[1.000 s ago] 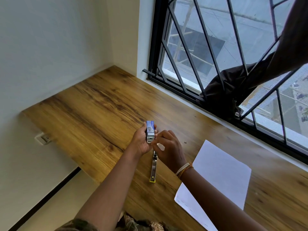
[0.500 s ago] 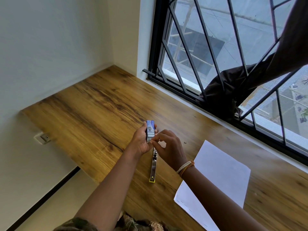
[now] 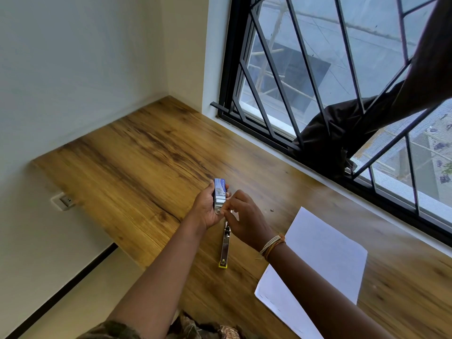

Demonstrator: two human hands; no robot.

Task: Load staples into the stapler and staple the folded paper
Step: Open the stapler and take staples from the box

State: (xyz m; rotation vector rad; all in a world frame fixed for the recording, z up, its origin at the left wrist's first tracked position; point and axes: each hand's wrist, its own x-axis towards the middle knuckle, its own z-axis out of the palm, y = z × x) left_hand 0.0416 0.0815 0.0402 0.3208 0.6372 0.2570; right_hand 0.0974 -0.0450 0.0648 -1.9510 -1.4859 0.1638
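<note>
My left hand (image 3: 208, 208) holds a small blue staple box (image 3: 219, 189) upright above the wooden desk (image 3: 137, 155), with its inner tray slid out at the lower end. My right hand (image 3: 244, 216) pinches at that open end with thumb and fingertips; whether it grips staples is hidden. A silver stapler (image 3: 225, 245) with a yellow end lies opened out flat on the desk just below both hands. The white folded paper (image 3: 318, 260) lies to the right, under my right forearm.
A barred window (image 3: 318, 94) runs along the desk's far edge, with dark cloth (image 3: 342, 133) draped through the bars. A tiny speck (image 3: 272, 210) lies on the wood near the paper. A wall socket (image 3: 64, 200) sits below the desk's left edge.
The right hand's fingertips have shifted slightly at the box's open end. The box, stapler and paper stay where they were.
</note>
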